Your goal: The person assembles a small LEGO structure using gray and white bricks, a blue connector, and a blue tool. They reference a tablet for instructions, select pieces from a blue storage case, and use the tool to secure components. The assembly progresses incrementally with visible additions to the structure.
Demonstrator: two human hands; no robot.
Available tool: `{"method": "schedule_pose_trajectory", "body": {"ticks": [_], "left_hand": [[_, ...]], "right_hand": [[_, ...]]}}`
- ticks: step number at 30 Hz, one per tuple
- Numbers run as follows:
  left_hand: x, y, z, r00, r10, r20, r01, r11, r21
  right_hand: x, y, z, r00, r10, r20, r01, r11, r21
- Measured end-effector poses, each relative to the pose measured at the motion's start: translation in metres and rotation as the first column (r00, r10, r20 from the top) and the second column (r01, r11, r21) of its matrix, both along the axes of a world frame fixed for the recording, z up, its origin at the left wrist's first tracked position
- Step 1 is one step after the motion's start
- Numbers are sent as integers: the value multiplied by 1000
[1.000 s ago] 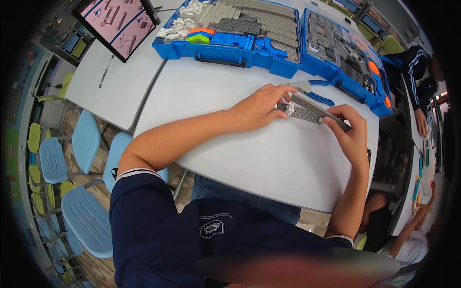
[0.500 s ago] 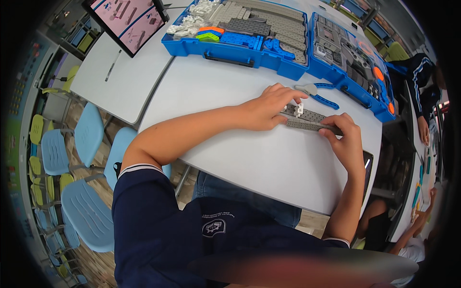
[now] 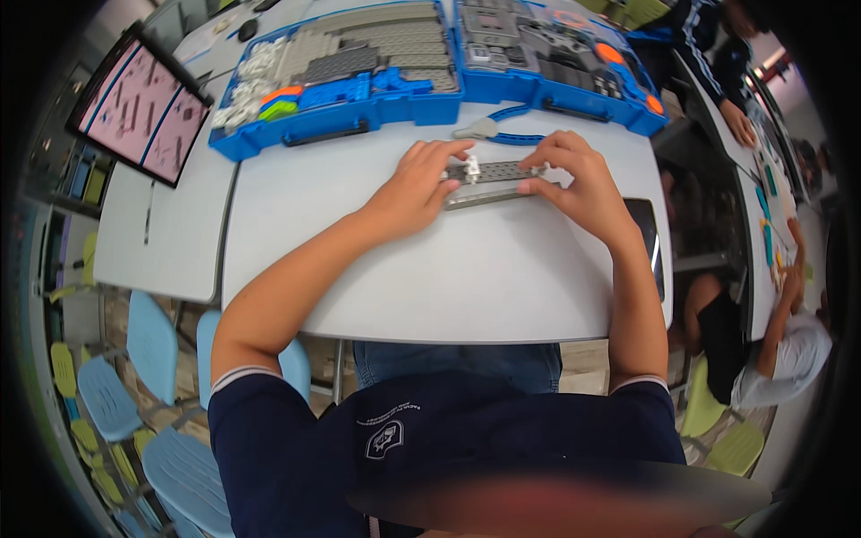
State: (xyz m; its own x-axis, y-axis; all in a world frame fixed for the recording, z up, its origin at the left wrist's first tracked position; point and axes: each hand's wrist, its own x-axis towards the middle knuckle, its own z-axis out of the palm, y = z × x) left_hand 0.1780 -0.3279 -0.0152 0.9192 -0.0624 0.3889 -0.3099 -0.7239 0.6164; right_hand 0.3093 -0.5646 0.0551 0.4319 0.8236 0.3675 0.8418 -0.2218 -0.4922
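left hand: pinching left end of grey perforated beams, mid-frame | right hand: gripping their right end | white connector on beams | blue-handled pliers beyond, upper centre | blue case, upper left

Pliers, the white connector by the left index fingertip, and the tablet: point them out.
Pliers (image 3: 487, 127): head view, on the gray pivot.
White connector (image 3: 473, 168): head view, on its body.
Tablet (image 3: 142, 112): head view, mid-screen.

classroom scene here, blue chairs crowding the left, building kits open on the white desk!
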Motion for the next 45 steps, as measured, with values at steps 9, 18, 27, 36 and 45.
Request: {"method": "schedule_pose_trajectory", "body": {"ticks": [9,18,27,36,45], "left_hand": [[-2,-6,3,994,108,-29,-109,993,-50],[0,-4,4,987,158,-18,-157,986,49],[1,-3,3,988,152,-20,-150,986,78],[0,-4,5,990,141,1,-140,985,103],[-1,-6,6,991,135,-1,-134,983,122]], "right_hand": [[151,-32,53,875,-363,320,378,926,17],[354,-56,29,720,-631,289,657,754,12],[440,-10,-9,490,-830,266,871,458,-176],[424,23,11,408,-897,171,901,366,-234],[417,41,2,337,-938,76,919,311,-244]]}}
